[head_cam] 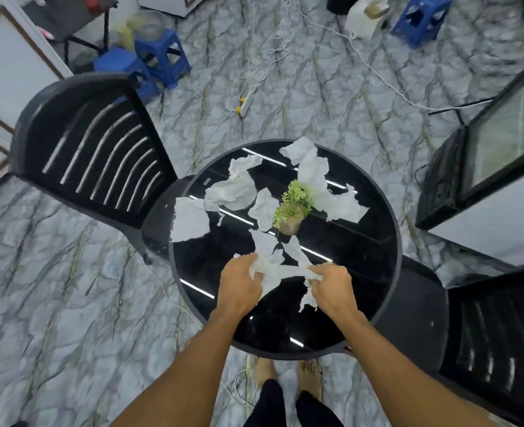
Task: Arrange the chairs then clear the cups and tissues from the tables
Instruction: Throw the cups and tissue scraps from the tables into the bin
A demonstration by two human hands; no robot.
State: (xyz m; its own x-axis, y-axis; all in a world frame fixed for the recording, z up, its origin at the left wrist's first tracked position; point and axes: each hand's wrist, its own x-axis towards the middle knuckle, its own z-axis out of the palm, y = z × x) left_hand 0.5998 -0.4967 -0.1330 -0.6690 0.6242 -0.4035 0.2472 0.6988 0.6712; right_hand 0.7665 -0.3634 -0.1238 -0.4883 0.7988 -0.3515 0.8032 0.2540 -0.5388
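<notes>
In the head view, low in the centre of the frame, the left hand (239, 282) and right hand (331, 285) each had fingers curled round one crumpled tissue (277, 271) stretched between them over the round black table (362, 257). More tissues (233, 192) lay scattered mid-frame around a small plant (294, 208). They looked featherlight, limp and easily torn; bunching each from its middle would likely serve best.

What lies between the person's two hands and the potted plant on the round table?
Head view: white tissue, gripped by the left hand and right hand, reaches up almost to the potted plant; bare black table beside it.
</notes>
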